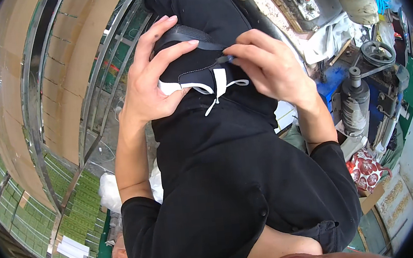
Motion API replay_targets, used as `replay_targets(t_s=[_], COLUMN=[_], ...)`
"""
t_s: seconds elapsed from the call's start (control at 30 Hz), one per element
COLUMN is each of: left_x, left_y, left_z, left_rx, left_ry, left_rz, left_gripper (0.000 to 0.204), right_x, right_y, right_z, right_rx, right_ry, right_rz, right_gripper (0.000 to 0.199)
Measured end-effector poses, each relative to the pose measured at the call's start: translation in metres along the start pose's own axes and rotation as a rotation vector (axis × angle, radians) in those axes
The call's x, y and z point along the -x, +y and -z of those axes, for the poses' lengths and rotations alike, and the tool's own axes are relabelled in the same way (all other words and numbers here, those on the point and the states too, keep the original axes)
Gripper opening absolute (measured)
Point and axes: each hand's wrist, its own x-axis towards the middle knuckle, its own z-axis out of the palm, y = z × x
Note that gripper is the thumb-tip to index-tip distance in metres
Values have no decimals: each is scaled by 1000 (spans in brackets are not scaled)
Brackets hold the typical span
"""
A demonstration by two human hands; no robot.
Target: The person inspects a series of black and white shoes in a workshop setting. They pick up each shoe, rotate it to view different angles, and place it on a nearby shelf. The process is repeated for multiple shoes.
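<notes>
A black piece with white edging and a line of pale stitching, perhaps a shoe upper (220, 79), is held over my lap. My left hand (149, 87) grips it from the left, index and middle fingers reaching over a dark band (185, 35) and the thumb tucked behind the white edge. Thin white loops hang from its near side. On the right, my right hand (271, 63) is closed in a pinch at the piece's far right edge. A small dark-blue tip (225, 59) shows at these fingertips; its kind cannot be made out.
To the left stands a metal rack (36, 120) with brown boards. A control box (301, 0) with a red button sits at the upper right. Below it are a machine with a handwheel (378, 53) and a red-and-white patterned bag (368, 170). Green patterned flooring (77, 231) shows at lower left.
</notes>
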Motion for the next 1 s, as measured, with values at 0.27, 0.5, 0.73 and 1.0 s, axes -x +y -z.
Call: replay_targets(t_s=[0.27, 0.5, 0.73, 1.0], left_x=[-2, -1, 8, 32], left_y=[-1, 1, 5, 2], left_z=[-1, -1, 4, 40], left_rx=[3, -3, -52, 139], left_ry=[-3, -1, -52, 166], left_rz=[1, 5, 99, 368], left_gripper=[60, 63, 67, 62], right_x=[-12, -9, 5, 41], right_y=[-8, -14, -5, 44], right_z=[-9, -4, 19, 10], right_rx=[11, -19, 105, -159], right_ry=[-1, 137, -23, 655], right_rz=[67, 10, -185, -426], right_gripper=[26, 26, 20, 20])
